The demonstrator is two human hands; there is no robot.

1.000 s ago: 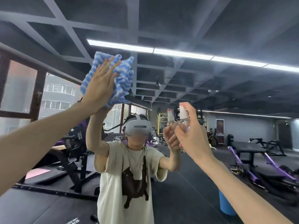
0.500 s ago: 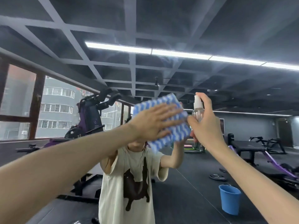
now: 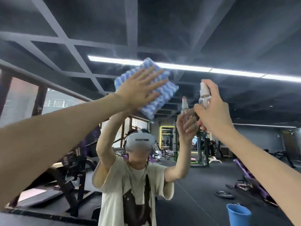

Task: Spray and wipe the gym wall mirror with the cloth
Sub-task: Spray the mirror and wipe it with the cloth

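Cloth (image 3: 162, 98) is pressed to mirror (image 3: 228, 33) by flat, spread-fingered left hand (image 3: 140, 90); bottle (image 3: 204, 98) is gripped in curled right hand (image 3: 215, 113); blue bucket (image 3: 238, 215) is reflected.

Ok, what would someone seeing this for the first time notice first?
The left hand pressing a blue-and-white cloth flat on the mirror, upper centre. Right of it, the right hand grips a small clear bottle. Below, the person's reflection fills the centre, and a blue bucket sits bottom right.

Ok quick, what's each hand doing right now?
Left hand: open, flat fingers pressing the cloth on the mirror.
Right hand: closed around the spray bottle.
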